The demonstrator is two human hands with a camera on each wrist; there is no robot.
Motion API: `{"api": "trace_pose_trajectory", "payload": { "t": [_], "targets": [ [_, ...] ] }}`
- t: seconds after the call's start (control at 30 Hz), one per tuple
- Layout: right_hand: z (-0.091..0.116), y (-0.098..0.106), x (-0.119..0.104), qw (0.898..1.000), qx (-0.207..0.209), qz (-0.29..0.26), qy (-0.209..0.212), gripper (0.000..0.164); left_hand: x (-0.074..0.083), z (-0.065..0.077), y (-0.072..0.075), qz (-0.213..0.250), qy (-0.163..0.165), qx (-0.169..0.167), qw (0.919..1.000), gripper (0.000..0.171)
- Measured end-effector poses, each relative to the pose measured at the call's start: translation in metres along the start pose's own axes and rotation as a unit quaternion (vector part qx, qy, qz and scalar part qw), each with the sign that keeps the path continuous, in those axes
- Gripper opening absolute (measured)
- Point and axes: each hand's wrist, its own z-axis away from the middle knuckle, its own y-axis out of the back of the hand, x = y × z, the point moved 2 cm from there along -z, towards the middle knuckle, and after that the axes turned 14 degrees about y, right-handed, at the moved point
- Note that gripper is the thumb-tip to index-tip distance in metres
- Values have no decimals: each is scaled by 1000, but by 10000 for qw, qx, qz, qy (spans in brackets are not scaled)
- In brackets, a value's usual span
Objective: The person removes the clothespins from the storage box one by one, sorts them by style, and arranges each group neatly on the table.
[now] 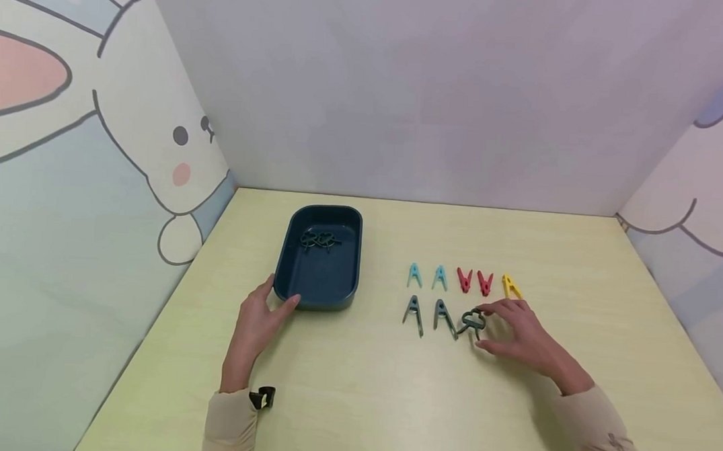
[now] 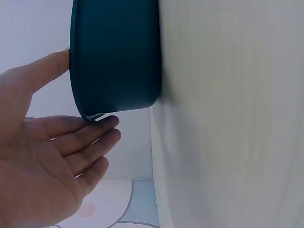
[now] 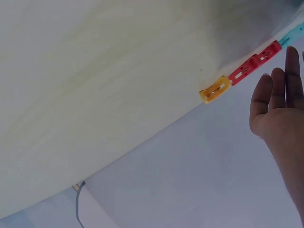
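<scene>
A dark green clip with an open, cloud-like loop (image 1: 472, 320) lies between the thumb and index finger of my right hand (image 1: 517, 333), which pinches it at its edges. Close to its left is one of two grey-green clothespins (image 1: 441, 315). My left hand (image 1: 259, 322) rests at the near left corner of a dark blue basin (image 1: 318, 303). In the left wrist view the thumb and extended fingers touch the basin's rim (image 2: 76, 95). Two similar dark green clips (image 1: 318, 240) lie inside the basin. The right wrist view hides the pinched clip.
Behind the grey-green clothespins stands a row of two light blue (image 1: 440, 276), two red (image 1: 484, 283) and one yellow clothespin (image 1: 510, 286). The pale wooden table (image 1: 354, 393) meets a plain back wall (image 1: 426, 121) and printed side walls.
</scene>
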Motion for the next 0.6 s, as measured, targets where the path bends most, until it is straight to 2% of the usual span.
{"api": "trace_pose_trajectory", "payload": {
  "t": [0.27,0.6],
  "targets": [
    [0,-21,-39,9962,189,98,847,57,1,-2,1,-7,18,-57,10000,89],
    [-12,-52,-75,9923,-202,255,1198,59,0,-3,0,11,47,-57,10000,88]
  ]
}}
